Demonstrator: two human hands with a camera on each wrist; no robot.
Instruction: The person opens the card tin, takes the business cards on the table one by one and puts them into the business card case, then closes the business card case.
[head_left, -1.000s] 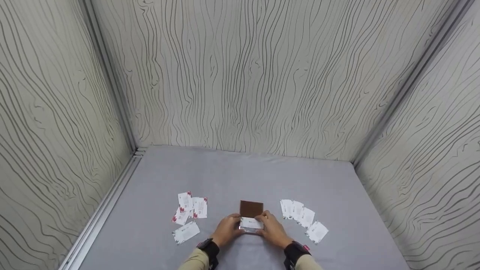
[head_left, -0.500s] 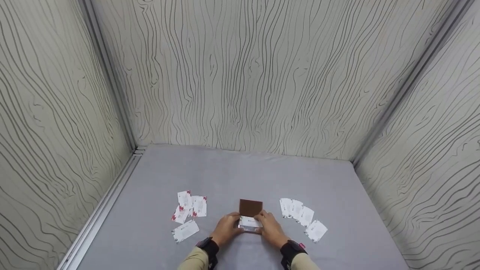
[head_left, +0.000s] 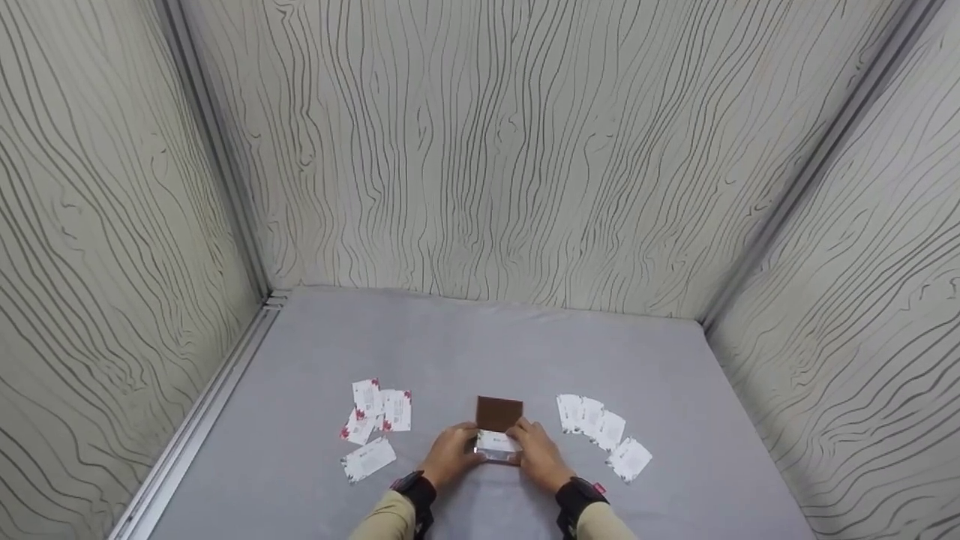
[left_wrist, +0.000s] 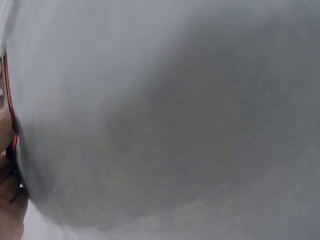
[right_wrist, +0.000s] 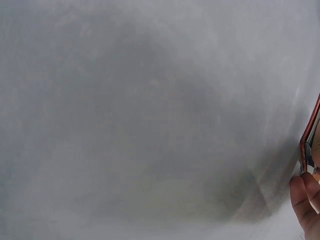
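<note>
An unfolded brown card holder [head_left: 499, 414] lies in the middle of the head view, its plain flap turned away from me. A white card [head_left: 496, 441] shows in its near half, with a shiny clear strip below. My left hand [head_left: 450, 452] grips the holder's left side, and my right hand [head_left: 541, 456] grips the right side, fingertips near the fold and thumbs at the near edge. In the left wrist view, the holder's reddish-brown edge [left_wrist: 9, 95] and some fingers [left_wrist: 10, 210] show at the border. The right wrist view likewise catches fingers [right_wrist: 301, 200] beside the holder's edge [right_wrist: 310, 122].
Left of the hands lie several overlapping white cards with red corners [head_left: 396, 410] and one with dark green corners [head_left: 369, 459]. Several green-cornered cards [head_left: 590, 415] fan out on the right. Grey cloth [head_left: 480, 352] covers the table, with wood-patterned walls [head_left: 480, 150] around it.
The whole head view has shifted very slightly. Both hands keep the same hold on the card holder, and the loose cards lie as before.
</note>
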